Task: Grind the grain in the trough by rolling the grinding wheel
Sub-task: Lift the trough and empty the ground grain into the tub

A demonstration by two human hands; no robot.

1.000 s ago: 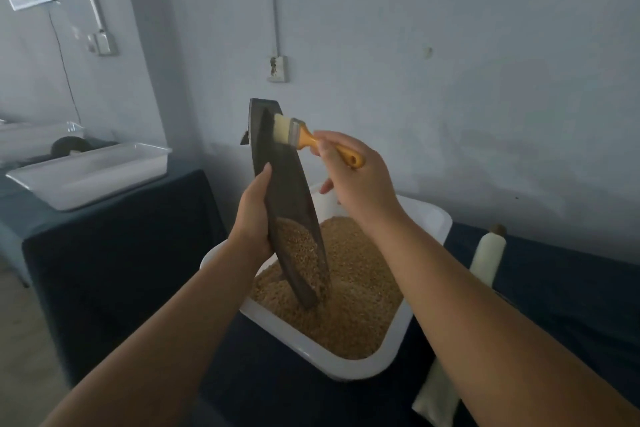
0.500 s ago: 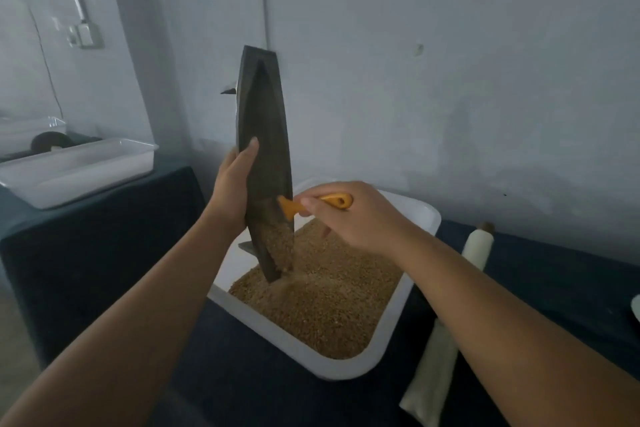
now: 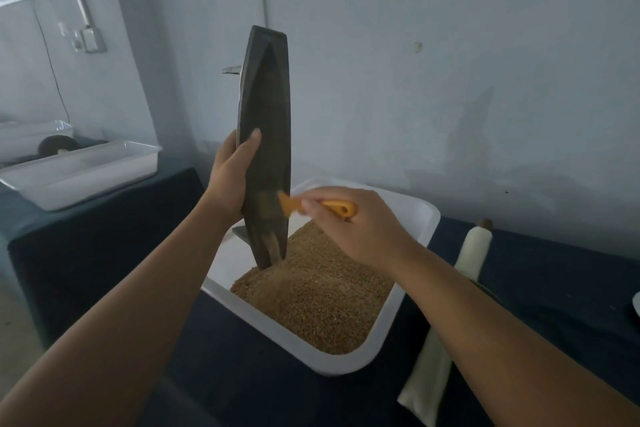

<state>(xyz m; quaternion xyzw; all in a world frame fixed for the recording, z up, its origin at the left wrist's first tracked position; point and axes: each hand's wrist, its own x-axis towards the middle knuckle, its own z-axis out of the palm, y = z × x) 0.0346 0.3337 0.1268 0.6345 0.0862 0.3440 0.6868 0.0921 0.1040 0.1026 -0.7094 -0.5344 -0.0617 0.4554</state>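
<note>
L hand (image 3: pixel 232 180): grips the trough (image 3: pixel 268 114) at approx. mid-length, thumb tip on its hollow face, palm and fingers round the near edge and back. Trough is dark and boat-shaped, held almost upright. Its lower tip touches the grain (image 3: pixel 318 291) just below the L wrist. Two small feet stick out from its back, one above the L hand, one below.

R hand (image 3: pixel 353 229): fingers curled round the orange handle of a brush (image 3: pixel 332 208), close beside the L hand and slightly lower. Brush head reaches into the trough's hollow near the bottom. It is blurred, so the bristles can't be made out.

Grain: tan, fills a white tub (image 3: pixel 419 218) under both hands, piled deeper on the R-hand side. Bare white floor shows by the L wrist. Whether any grain lies in the trough can't be told.

Tub sits on a table (image 3: pixel 554 288) w/ dark cloth. Outside the R forearm, just beside the tub, lies a pale roll (image 3: pixel 474 250) w/ a brown end. Well out past the L hand a second tub (image 3: pixel 86 170), also white, stands on another dark-covered surface. Behind it is a dark round thing (image 3: pixel 55 146), too dim to identify.
</note>
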